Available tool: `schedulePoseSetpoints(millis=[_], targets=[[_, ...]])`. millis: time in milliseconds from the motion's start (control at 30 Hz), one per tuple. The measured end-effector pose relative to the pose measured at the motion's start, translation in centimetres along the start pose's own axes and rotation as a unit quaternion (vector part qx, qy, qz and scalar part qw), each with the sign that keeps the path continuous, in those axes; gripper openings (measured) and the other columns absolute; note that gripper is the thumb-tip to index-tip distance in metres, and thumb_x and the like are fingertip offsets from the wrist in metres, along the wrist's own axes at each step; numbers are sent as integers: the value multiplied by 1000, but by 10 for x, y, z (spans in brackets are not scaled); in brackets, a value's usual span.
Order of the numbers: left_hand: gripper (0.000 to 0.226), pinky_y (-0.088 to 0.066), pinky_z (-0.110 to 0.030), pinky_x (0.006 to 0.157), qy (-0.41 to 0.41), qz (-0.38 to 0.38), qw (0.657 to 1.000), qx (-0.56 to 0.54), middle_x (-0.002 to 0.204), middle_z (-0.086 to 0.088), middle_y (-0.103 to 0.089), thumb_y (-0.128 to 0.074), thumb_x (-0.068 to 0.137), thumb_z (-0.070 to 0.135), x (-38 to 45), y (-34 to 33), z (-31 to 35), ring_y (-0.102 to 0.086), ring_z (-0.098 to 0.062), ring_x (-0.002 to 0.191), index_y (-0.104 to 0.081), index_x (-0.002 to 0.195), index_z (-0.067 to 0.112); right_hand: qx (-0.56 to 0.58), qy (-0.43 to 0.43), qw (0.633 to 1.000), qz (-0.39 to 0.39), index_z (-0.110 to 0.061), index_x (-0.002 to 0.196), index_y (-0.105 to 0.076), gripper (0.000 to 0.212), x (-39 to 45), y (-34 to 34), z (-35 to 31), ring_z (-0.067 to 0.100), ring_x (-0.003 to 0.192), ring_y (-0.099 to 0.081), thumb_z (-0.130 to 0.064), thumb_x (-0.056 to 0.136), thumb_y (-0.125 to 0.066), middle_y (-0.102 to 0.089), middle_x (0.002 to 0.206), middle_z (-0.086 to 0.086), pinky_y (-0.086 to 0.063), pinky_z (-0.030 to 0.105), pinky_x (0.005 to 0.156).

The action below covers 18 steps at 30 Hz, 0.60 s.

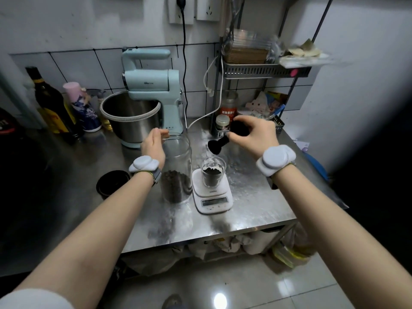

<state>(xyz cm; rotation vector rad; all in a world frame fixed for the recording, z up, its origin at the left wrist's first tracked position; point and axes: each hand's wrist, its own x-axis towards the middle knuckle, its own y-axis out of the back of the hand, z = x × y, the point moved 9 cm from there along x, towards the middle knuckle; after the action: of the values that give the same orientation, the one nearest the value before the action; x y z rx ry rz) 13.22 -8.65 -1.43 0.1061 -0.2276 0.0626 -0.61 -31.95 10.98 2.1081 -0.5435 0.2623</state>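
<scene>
steel counter (pixel 256 197), front edge open — left hand (pixel 153 144) loose at jar (pixel 178 166) rim, right hand (pixel 258 136) around black scoop (pixel 219 144) above glass (pixel 213 175)

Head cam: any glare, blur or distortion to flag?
Head view: strong fisheye bending, dark vignette at both sides; lamp glare on the glossy floor tile and the steel tabletop; the right hand and its black scoop look slightly motion-blurred; things on the grey metal shelf are smeared.

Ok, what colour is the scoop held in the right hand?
Black all over. The scoop shows best in the head view.
</scene>
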Motion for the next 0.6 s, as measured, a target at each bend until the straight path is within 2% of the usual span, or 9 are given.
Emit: schedulePoseSetpoints(millis=[67,133,167,233,400,467,600], targets=[[36,-48,-40,97,-5,-5,1000,-1,102,-11,-68,-29,98,19,-1,1,0,-63,-25,100,-64,94,13,21,12,999,29,-15,108,-71,34,8,10,-18,5,90,-61,-25,76,-73,-74,99,0,-39,8,84],[34,-48,-43,97,-9,-9,1000,0,100,-8,-67,-30,97,16,-1,2,-2,-63,-25,100,-64,96,13,45,24,998,44,-17,101,-73,28,16,17,-37,3,85,-62,-26,75,-73,-72,88,-4,-41,3,79],[34,-47,-45,98,-13,-13,1000,0,100,-7,-67,-30,96,17,-1,2,-2,-63,-25,100,-64,96,13,54,31,997,48,-17,99,-74,26,19,19,-48,2,83,-61,-27,75,-74,-69,84,-7,-40,0,76],[34,-47,-46,98,-19,-22,1000,-5,100,-6,-67,-30,94,24,-4,0,-3,-63,-25,101,-64,96,16,66,38,996,40,-17,102,-74,29,23,21,-65,1,83,-61,-28,74,-74,-67,84,-9,-43,4,79],[41,-48,-43,96,-41,-34,999,7,102,-5,-67,-30,89,36,-2,2,-4,-63,-24,101,-64,98,16,19,66,995,-74,-14,105,-73,32,30,-18,-105,11,91,-66,-27,76,-73,-74,97,2,-49,19,90],[33,-47,-41,95,-51,-34,998,-4,101,-5,-66,-32,89,27,-3,1,-2,-62,-23,100,-62,97,19,-43,78,989,-122,-12,104,-72,34,32,-45,-110,18,98,-67,-32,76,-71,-74,102,6,-50,27,93],[29,-45,-31,91,-67,-44,997,-7,102,-2,-63,-35,84,16,-5,0,0,-59,-21,99,-60,98,21,-142,68,964,-212,-9,106,-70,39,35,-102,-104,27,102,-65,-36,77,-69,-72,105,12,-53,32,87]])
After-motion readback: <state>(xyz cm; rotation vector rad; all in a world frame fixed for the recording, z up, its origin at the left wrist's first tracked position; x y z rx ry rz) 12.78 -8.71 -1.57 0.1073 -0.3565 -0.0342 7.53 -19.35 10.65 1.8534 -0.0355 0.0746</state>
